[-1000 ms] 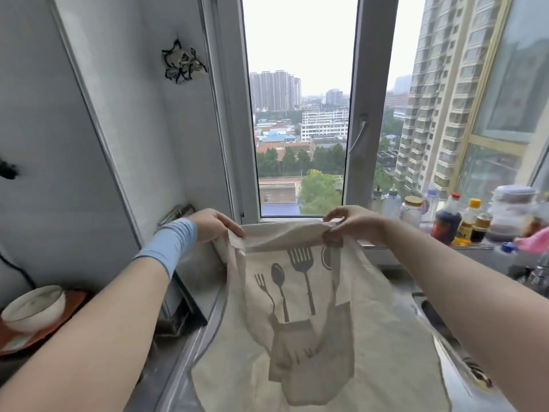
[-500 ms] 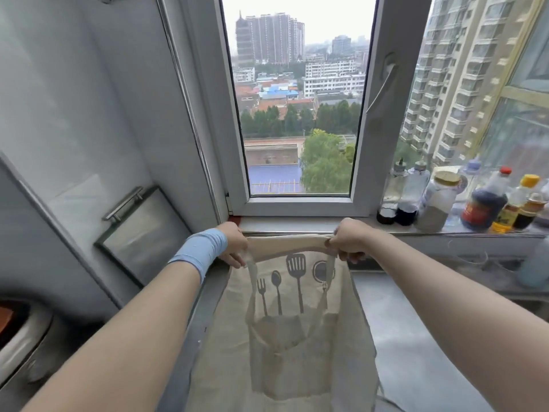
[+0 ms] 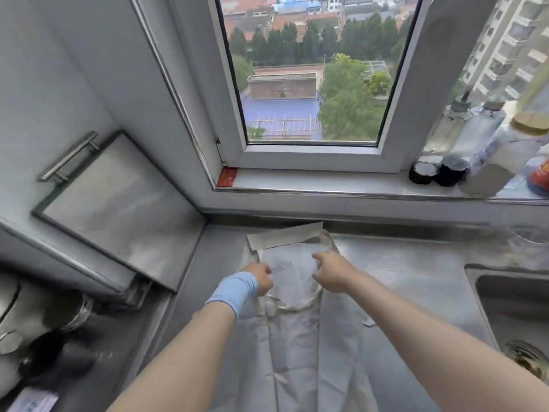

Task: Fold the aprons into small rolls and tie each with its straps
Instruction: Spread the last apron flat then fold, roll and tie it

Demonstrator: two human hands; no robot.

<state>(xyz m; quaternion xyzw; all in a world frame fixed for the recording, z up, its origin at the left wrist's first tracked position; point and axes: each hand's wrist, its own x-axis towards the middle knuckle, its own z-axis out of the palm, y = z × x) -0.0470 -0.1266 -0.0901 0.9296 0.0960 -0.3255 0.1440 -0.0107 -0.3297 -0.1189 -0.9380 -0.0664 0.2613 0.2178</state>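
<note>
The beige apron [image 3: 294, 352] lies lengthwise on the steel counter [image 3: 401, 278], plain side up, running from the back wall toward me. Its top hem strip [image 3: 285, 235] lies against the back edge, and a strap loop [image 3: 297, 306] curves across the cloth below my hands. My left hand [image 3: 260, 278], with a blue wristband, grips the cloth's left edge with curled fingers. My right hand [image 3: 329, 272] holds the right edge of the upper part, fingers bent over the fabric. Motion blur hides finer detail.
A steel board with a handle [image 3: 118, 209] leans against the left wall. Dark cookware [image 3: 35, 322] sits at the lower left. A sink [image 3: 520, 307] opens on the right. Bottles and jars [image 3: 463, 144] line the window sill.
The apron was held up by its top edge in front of the window; it now lies flat on the counter, printed side hidden. Both hands dropped with it, and the view tilted down.
</note>
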